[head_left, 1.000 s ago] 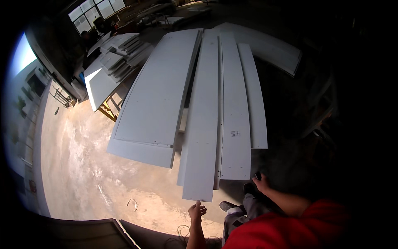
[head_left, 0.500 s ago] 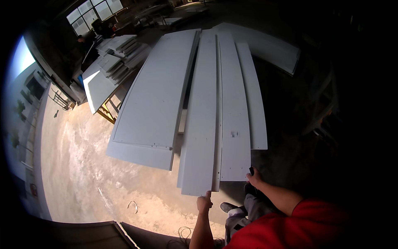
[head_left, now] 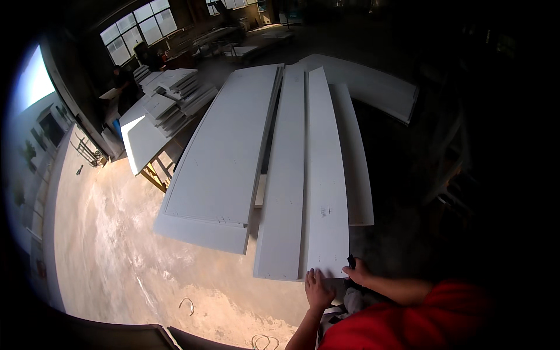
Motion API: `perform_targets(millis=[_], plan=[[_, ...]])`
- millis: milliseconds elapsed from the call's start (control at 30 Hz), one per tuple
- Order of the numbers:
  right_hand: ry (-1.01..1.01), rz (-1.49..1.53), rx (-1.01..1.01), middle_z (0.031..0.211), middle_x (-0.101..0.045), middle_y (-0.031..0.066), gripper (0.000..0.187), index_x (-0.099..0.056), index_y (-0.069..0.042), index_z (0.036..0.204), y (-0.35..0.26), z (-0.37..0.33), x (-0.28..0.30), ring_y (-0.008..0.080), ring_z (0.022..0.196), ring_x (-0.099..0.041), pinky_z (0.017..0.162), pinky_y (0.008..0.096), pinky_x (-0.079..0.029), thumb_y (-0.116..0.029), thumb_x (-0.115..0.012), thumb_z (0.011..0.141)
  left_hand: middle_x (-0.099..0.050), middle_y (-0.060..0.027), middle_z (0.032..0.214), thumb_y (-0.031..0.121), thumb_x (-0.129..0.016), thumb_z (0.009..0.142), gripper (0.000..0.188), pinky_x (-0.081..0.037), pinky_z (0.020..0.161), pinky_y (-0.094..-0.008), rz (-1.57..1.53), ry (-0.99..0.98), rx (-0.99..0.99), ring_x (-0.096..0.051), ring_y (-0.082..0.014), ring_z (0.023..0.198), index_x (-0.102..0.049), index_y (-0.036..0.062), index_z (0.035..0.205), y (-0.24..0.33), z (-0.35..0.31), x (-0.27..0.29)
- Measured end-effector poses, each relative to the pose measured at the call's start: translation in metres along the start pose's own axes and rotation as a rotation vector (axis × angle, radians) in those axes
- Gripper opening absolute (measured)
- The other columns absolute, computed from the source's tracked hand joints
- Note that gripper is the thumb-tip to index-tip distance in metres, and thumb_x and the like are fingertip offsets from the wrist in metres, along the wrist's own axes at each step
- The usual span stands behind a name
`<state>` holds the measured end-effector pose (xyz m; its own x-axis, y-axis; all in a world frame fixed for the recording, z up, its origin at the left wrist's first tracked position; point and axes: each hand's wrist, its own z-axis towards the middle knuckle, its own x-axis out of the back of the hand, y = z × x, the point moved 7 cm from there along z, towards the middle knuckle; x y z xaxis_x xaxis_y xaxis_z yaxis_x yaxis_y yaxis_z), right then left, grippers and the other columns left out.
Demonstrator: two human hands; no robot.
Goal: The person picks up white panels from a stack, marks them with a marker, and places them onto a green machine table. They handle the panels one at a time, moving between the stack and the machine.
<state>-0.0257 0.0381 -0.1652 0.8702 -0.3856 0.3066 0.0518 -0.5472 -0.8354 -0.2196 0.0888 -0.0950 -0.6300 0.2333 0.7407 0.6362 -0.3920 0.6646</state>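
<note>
A long narrow white panel (head_left: 328,175) stretches away from me, with its near end at my hands. My left hand (head_left: 318,290) rests its outstretched fingers on top of that end, near its left corner. My right hand (head_left: 360,272) is closed around a small black object (head_left: 351,261) at the right corner; its kind cannot be made out. Just to the left runs a second narrow white panel (head_left: 281,192), its near end untouched. Another white panel (head_left: 354,151) shows partly beneath, on the right.
A wide white panel (head_left: 219,151) lies farther left. Stacked white pieces (head_left: 169,96) cover a table (head_left: 140,137) at the far left, with a person (head_left: 123,84) beside it. A hand truck (head_left: 87,153) and a curved strip (head_left: 188,304) are on the concrete floor.
My left hand has left the left narrow panel and moved right onto the neighbouring panel's end. That panel has slid toward me. My right hand still grips the black object at its corner.
</note>
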Motion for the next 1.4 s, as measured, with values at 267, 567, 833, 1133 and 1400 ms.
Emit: perform_targets(millis=[267,567,833,1133,1400], plan=[[-0.273,0.271,-0.14,0.074,-0.061,0.0034,0.011,-0.061,-0.002,0.093,-0.004,-0.045,-0.011,0.0149,0.058,-0.058,0.055,0.0266,-0.051,-0.01,-0.065,0.087,-0.047,-0.0231,0.132,0.028,-0.064,0.089,0.069,-0.046,0.096,-0.0396,-1.879,0.053,1.117,-0.05,-0.0326,0.121,-0.033,-0.0081,0.139,-0.07,-0.052,-0.076],[-0.232,0.24,-0.211,0.091,-0.067,0.0043,0.01,-0.06,-0.009,0.097,0.026,0.059,0.006,0.0143,0.075,-0.066,0.053,0.0261,-0.05,-0.018,-0.059,0.092,-0.064,-0.0167,0.098,0.035,-0.056,0.094,0.047,-0.053,0.074,-0.0408,-1.205,0.295,0.968,-0.064,-0.031,0.091,-0.057,-0.007,0.116,-0.066,-0.048,-0.028],[-0.078,0.486,-0.101,0.08,-0.059,-0.0001,0.015,-0.059,-0.011,0.093,-0.071,0.245,0.021,0.0128,0.07,-0.06,0.056,0.0317,-0.053,-0.025,-0.061,0.091,-0.062,-0.0135,0.114,0.051,-0.042,0.099,0.057,-0.053,0.082,-0.0451,-1.233,0.68,1.203,-0.061,-0.0328,0.102,-0.054,0.0012,0.125,-0.043,-0.012,-0.02],[-0.111,0.231,-0.114,0.067,-0.061,0.0068,0.023,-0.061,-0.001,0.077,-0.099,0.25,0.037,0.0177,0.06,-0.061,0.059,0.0328,-0.053,-0.022,-0.067,0.083,-0.061,-0.0135,0.115,0.052,-0.042,0.099,0.059,-0.053,0.082,-0.0447,-1.044,0.519,1.159,-0.061,-0.0325,0.102,-0.053,0.0007,0.126,-0.014,0.107,-0.052],[-0.223,0.321,-0.171,0.083,-0.065,0.0075,0.005,-0.063,-0.002,0.085,-0.096,0.226,0.027,0.0181,0.073,-0.066,0.066,0.0323,-0.058,-0.005,-0.06,0.084,-0.061,-0.0134,0.116,0.052,-0.041,0.098,0.06,-0.053,0.083,-0.0444,-1.049,0.561,1.191,-0.061,-0.0322,0.102,-0.053,0.0003,0.127,-0.036,0.112,-0.049]])
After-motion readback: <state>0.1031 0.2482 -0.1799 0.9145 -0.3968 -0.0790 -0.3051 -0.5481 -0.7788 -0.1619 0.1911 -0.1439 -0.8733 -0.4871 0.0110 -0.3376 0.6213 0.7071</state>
